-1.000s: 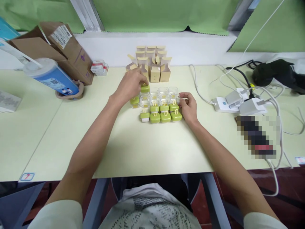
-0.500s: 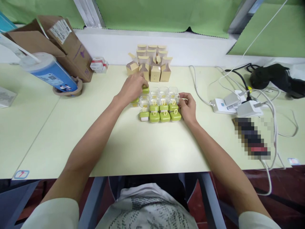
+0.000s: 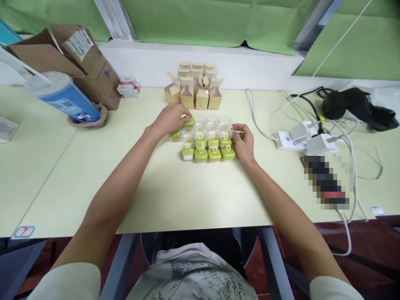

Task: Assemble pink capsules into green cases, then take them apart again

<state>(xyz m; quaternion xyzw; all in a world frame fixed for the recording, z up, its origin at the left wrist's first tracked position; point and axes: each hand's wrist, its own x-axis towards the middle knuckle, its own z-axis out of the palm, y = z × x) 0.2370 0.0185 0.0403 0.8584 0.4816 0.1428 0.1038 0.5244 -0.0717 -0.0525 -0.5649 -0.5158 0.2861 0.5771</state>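
A block of several small green-lidded clear cases (image 3: 208, 151) with yellow loops stands in rows on the pale table (image 3: 193, 196). My left hand (image 3: 170, 118) is at the block's back left, fingers closed on one green case (image 3: 189, 121). At the block's right edge my right hand (image 3: 243, 139) is curled, fingertips pinching something small that I cannot make out beside a clear case (image 3: 225, 123). Behind the block stands a cluster of several small tan cardboard boxes (image 3: 195, 89), some with open flaps.
At the left are an open brown carton (image 3: 78, 62), a blue cup with a lid (image 3: 64, 98) lying on a ring, and a small white-red box (image 3: 128, 87). On the right lie a white power strip (image 3: 293, 139), cables, adapters, a black object (image 3: 353, 104) and a blurred item (image 3: 326, 183).
My left hand has lowered the green case a little toward the back left of the block. My right hand has barely shifted at the right edge.
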